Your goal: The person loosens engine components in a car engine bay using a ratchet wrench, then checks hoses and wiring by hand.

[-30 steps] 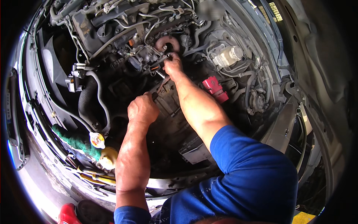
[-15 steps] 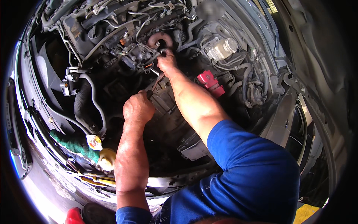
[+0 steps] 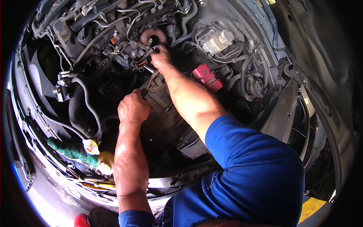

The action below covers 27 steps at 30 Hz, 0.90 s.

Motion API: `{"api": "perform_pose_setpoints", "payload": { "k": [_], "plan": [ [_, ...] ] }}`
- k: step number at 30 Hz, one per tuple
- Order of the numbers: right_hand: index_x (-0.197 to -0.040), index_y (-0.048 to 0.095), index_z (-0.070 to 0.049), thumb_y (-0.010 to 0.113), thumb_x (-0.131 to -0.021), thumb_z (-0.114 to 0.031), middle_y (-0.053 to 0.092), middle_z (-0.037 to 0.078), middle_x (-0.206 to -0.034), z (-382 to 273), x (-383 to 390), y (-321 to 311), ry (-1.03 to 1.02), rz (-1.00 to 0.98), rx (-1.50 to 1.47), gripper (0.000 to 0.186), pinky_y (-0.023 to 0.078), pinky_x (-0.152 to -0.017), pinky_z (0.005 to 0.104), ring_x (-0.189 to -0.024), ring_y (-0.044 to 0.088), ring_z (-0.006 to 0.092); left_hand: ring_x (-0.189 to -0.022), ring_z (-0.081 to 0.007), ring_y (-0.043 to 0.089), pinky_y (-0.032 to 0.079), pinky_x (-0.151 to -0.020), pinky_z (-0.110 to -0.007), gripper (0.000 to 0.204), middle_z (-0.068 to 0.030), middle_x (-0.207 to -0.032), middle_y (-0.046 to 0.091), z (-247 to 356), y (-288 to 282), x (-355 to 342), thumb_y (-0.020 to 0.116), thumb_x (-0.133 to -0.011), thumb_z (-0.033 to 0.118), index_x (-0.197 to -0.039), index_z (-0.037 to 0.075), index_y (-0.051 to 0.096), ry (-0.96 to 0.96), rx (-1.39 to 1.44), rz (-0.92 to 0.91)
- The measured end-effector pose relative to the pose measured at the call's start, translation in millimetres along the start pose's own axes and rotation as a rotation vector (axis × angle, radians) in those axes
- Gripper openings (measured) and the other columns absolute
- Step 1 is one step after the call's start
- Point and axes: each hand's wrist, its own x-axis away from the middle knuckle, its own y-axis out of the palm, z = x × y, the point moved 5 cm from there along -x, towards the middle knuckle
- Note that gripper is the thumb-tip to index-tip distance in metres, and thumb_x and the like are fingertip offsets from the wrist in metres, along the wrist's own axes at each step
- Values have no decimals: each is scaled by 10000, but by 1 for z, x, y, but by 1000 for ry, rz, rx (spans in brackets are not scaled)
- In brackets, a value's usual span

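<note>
Deep in the car's open engine bay (image 3: 94, 68), the right hand (image 3: 160, 56) has shifted slightly, still pinching a slim metal ratchet tool (image 3: 148, 51); the left hand (image 3: 133, 108) stays fisted around its dark handle (image 3: 144, 92), suggesting loosening continues.

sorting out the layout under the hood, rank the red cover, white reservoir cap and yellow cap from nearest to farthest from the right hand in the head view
From the right hand:
1. red cover, just to its right and lower.
2. white reservoir cap, farther right, near the top.
3. yellow cap, far lower left, near the car's front edge.
</note>
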Motion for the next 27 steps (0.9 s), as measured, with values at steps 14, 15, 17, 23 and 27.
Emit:
{"api": "perform_pose_setpoints", "payload": {
  "k": [14, 15, 17, 23, 27],
  "plan": [
    [-924, 654, -38, 620, -911, -120, 597, 59, -702, -27, 18, -13, 211, -80, -166, 89, 411, -483, 314, -531, 504, 123, -967, -384, 691, 558, -838, -461, 262, -206, -989, 714, 3, 1, -3, 547, -845, 148, -1055, 45, 665, 40, -32, -24],
    [-942, 640, -45, 630, -899, -100, 561, 31, -663, -43, 34, 1, 202, -72, -131, 70, 389, -436, 312, -496, 508, 121, -968, -382, 691, 559, -836, -459, 260, -201, -991, 715, -6, 0, 1, 546, -845, 145, -1054, 44, 665, 22, -31, -24],
    [-993, 641, -33, 637, -893, -87, 563, 24, -675, -44, 28, -11, 188, -67, -124, 113, 393, -421, 308, -499, 523, 118, -967, -374, 695, 562, -831, -456, 257, -193, -996, 716, -1, -3, 0, 548, -849, 143, -1054, 45, 667, 23, -30, -20],
    [-1079, 644, -66, 608, -872, -74, 635, 56, -800, -34, 25, -10, 178, -51, -190, 210, 466, -462, 300, -526, 553, 136, -963, -355, 704, 569, -824, -438, 248, -186, -1000, 721, -3, 0, -1, 562, -861, 153, -1053, 44, 676, 24, -4, -40],
    [-1045, 645, -71, 564, -891, -55, 561, 24, -707, -41, 18, -18, 258, -44, -77, 175, 398, -396, 285, -485, 525, 126, -962, -350, 709, 576, -810, -427, 253, -185, -1006, 725, 1, -5, 0, 568, -858, 135, -1063, 48, 687, 31, 16, -67]
  ]
}}
